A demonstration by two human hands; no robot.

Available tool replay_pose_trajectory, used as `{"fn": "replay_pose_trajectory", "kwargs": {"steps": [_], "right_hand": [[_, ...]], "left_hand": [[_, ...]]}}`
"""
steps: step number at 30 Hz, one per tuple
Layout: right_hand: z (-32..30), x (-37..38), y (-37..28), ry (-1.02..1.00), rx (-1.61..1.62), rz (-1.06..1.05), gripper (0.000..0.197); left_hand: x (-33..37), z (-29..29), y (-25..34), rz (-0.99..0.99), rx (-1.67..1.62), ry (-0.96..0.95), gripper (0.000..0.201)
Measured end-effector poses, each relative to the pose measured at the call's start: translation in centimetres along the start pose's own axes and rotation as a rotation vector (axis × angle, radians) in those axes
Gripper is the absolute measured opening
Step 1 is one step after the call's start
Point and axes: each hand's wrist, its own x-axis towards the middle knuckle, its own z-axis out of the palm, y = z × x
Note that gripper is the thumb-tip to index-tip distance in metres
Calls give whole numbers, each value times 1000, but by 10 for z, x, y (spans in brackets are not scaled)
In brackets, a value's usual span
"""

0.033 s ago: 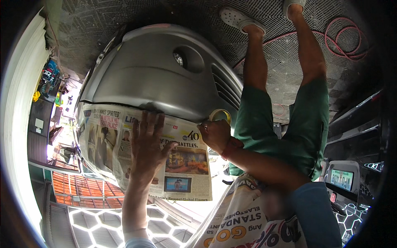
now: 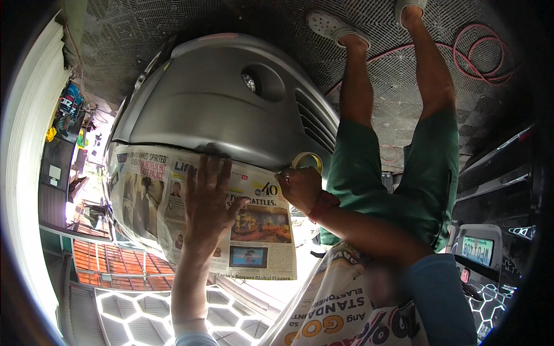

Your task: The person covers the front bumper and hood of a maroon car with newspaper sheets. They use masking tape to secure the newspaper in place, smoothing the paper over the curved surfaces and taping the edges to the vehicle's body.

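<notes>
One left hand [image 2: 206, 210], fingers spread, presses thin newspaper [image 2: 173, 213] flat against the smooth grey bumper [image 2: 219, 98]; nothing has shifted since.

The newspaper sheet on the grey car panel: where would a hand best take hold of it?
Probably the free corner of the newspaper sheet, nearest the camera, coming from its right side. That edge hangs loose off the grey car panel, while the left hand presses the middle flat and a co-worker's hand holds the panel-side corner.
</notes>
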Motion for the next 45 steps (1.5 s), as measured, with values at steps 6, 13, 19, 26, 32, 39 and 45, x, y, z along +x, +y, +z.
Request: {"fn": "replay_pose_trajectory", "kwargs": {"steps": [6, 13, 19, 26, 32, 39, 45], "right_hand": [[1, -1, 2, 29, 12, -27, 29], [2, 3, 1, 17, -36, -16, 32], [-2, 5, 8, -128, -195, -48, 39], [-62, -4, 43, -208, 29, 61, 35], [-104, 16, 36, 39, 141, 10, 39], [-165, 28, 37, -57, 273, 150, 44], [-184, 24, 80, 103, 78, -27, 39]], "left_hand": [[8, 22, 30, 79, 25, -43, 97], [15, 29, 53, 179, 168, -125, 98], [13, 59, 61, 229, 169, -196, 100], [21, 68, 87, 258, 456, -304, 107], [17, 110, 110, 272, 386, -385, 107], [27, 66, 74, 43, 239, -208, 97], [23, 23, 6, 109, 142, 96, 72]]}}
